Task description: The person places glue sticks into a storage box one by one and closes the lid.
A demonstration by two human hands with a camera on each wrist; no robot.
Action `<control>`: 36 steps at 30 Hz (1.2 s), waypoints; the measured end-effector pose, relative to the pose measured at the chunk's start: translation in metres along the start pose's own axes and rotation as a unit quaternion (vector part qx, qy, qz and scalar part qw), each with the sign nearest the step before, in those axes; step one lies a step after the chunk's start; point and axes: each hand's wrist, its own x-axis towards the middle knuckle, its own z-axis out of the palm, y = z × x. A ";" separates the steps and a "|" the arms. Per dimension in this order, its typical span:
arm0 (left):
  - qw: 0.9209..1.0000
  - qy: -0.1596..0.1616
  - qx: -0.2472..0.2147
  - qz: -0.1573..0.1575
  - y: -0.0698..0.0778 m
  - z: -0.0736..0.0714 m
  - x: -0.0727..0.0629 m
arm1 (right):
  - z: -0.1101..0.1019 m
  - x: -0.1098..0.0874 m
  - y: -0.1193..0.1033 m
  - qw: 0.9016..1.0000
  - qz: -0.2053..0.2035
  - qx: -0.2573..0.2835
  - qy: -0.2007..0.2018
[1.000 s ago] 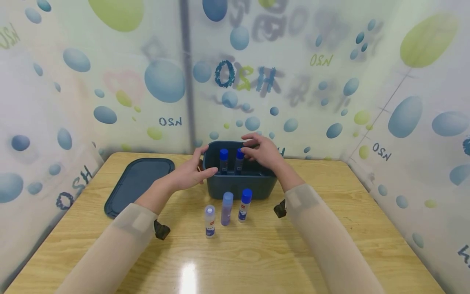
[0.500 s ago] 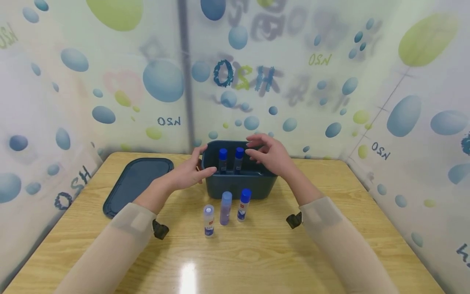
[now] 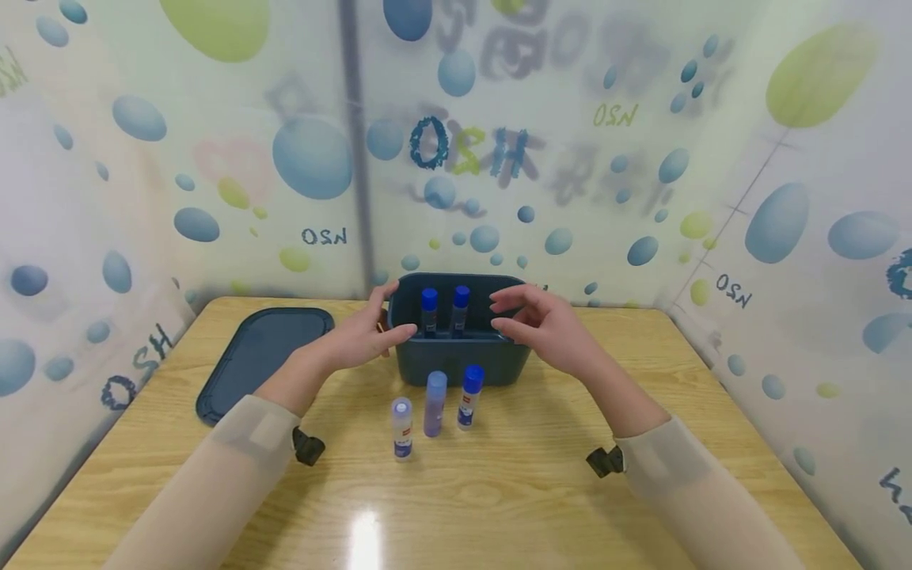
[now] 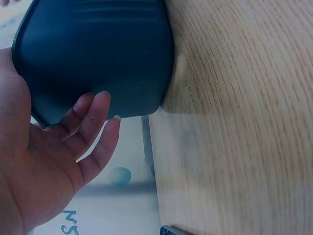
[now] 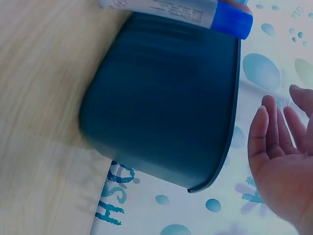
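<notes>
A dark blue plastic storage box (image 3: 499,366) stands near the table's back edge. Two blue-capped glue sticks (image 3: 429,314) stand upright inside its left half. My left hand (image 3: 354,340) holds the box's left end, thumb at the front rim; in the left wrist view its fingers (image 4: 95,120) bend along the outer end wall. Over the box's right end is my right hand (image 3: 552,324), fingers loosely bent with nothing between them. Three more glue sticks stand before the box: one clear-capped (image 3: 402,431), one light purple (image 3: 435,405) and one blue-capped (image 3: 469,400).
A dark blue lid (image 3: 264,356) lies flat on the wooden table (image 3: 499,491) left of the box. A curtain (image 3: 606,190) printed with bubbles hangs right behind and at both sides. Each wrist carries a small black camera mount (image 3: 604,461).
My right hand has let go of the right-hand glue stick in the box and drawn back rightward to the box's right end. My left hand keeps its place on the left end.
</notes>
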 end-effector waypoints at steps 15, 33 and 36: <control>1.000 0.002 0.000 -0.001 0.001 0.000 0.000 | 0.000 -0.040 0.015 0.999 -0.023 -0.017 -0.017; 1.000 0.005 -0.006 -0.002 0.000 0.002 0.000 | 0.028 -0.049 0.029 0.998 0.002 -0.001 -0.065; 1.000 0.004 -0.008 -0.001 0.000 0.002 0.000 | 0.033 -0.048 0.030 0.997 0.000 0.005 -0.073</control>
